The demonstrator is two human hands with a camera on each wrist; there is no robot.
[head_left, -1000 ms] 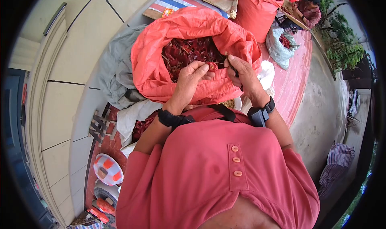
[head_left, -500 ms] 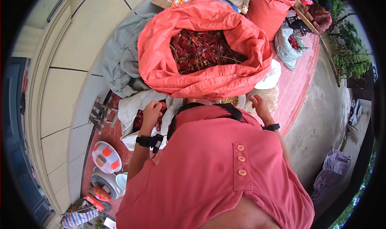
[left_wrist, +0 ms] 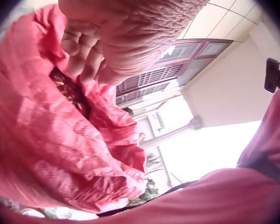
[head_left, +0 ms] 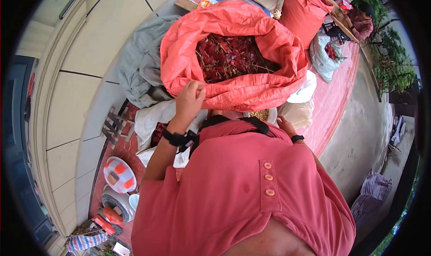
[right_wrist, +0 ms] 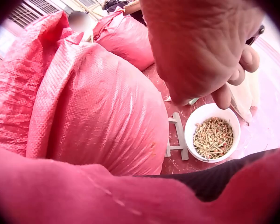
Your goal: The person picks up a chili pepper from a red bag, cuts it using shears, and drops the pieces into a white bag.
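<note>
By one open red sack [head_left: 251,94] of chillies [head_left: 229,56], left hand [head_left: 189,104] loosely bent — right hand [head_left: 287,125] curled round one dark object [right_wrist: 255,35]

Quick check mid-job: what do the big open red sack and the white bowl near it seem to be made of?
Red sack: likely woven plastic with a light sheen; a fine crosshatched weave and crisp creases show.
White bowl: probably plastic, going by its smooth, plain white wall, though enamelled metal can't be ruled out.
</note>
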